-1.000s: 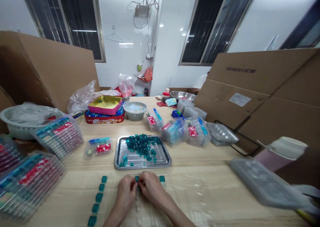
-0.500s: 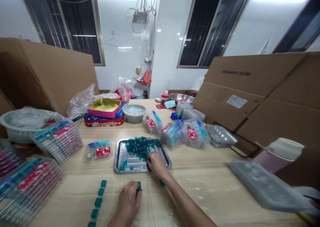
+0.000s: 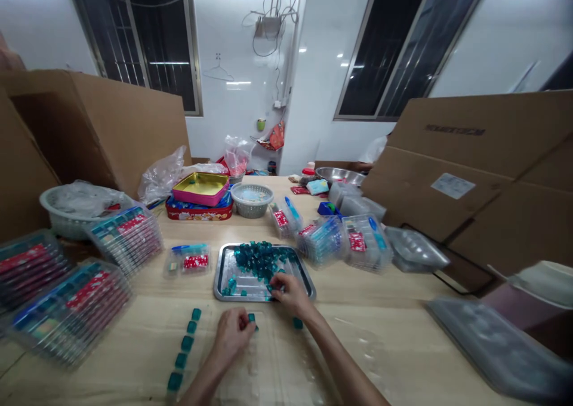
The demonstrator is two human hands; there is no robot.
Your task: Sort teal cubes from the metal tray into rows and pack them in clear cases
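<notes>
The hands had parted since a moment earlier: at bottom centre the left hand (image 3: 231,336) pinched a teal cube (image 3: 252,318), while the right hand (image 3: 292,294), its grip unclear, sat on the lower right of the steel tray (image 3: 218,274) by the heaped teal cubes (image 3: 262,260).

Slim, bare forearms (image 3: 347,358) run down to an equally bare left hand (image 3: 231,336) and right hand (image 3: 292,294)

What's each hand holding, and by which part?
The left hand pinches a teal block at its edges with the fingertips; the right hand, over the metal tray, cannot be told.
</notes>
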